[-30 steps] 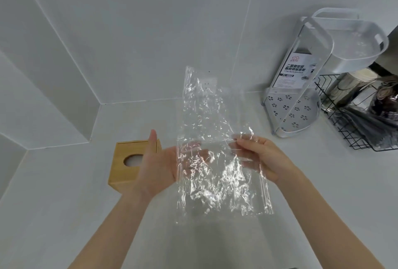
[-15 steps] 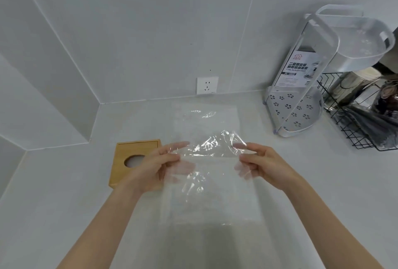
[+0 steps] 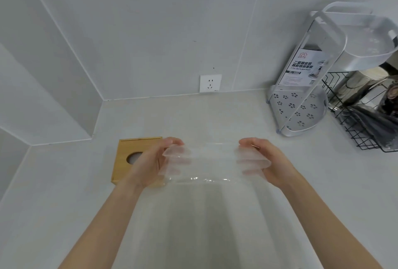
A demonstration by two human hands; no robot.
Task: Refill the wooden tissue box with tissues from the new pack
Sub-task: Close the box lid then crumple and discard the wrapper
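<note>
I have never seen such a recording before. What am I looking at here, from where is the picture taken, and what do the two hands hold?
No machine here: a person wears a camera on the head, looking forward and down at their own bare arms. The left hand and right hand each grip one side of a clear plastic sheet, stretched flat between them above a pale counter; it is blurred. Behind the left hand sits the wooden tissue box with a round hole in its top. At the right stand a white corner rack and a black wire basket. A wall socket is behind. No tissues are visible.
</note>
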